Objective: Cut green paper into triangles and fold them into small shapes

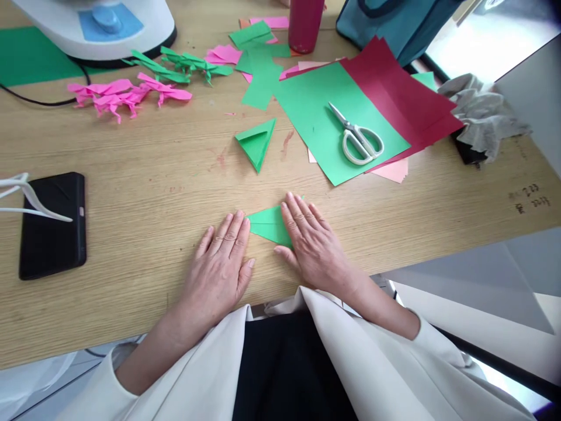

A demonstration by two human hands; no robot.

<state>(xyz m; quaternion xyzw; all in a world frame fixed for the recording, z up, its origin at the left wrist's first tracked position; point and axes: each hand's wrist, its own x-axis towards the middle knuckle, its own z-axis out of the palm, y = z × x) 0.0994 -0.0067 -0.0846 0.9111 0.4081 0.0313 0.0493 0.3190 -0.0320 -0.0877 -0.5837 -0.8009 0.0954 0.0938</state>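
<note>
A folded piece of green paper [266,224] lies flat on the wooden table, its narrow tip pointing left. My right hand [313,240] rests flat over its wide right end, fingers stretched out, hiding that part. My left hand [223,254] is laid flat on the table at the paper's left tip, its fingertips touching or just beside it; I cannot tell which. Farther back stands a second folded green paper triangle [258,145], untouched by either hand.
White-handled scissors [360,137] lie on a green sheet [315,117] over red sheets [394,93]. Folded pink paper figures [127,96] and green ones [179,64] sit at back left. A black power bank or phone [52,234] with white cables lies left; a red bottle [304,26] stands behind.
</note>
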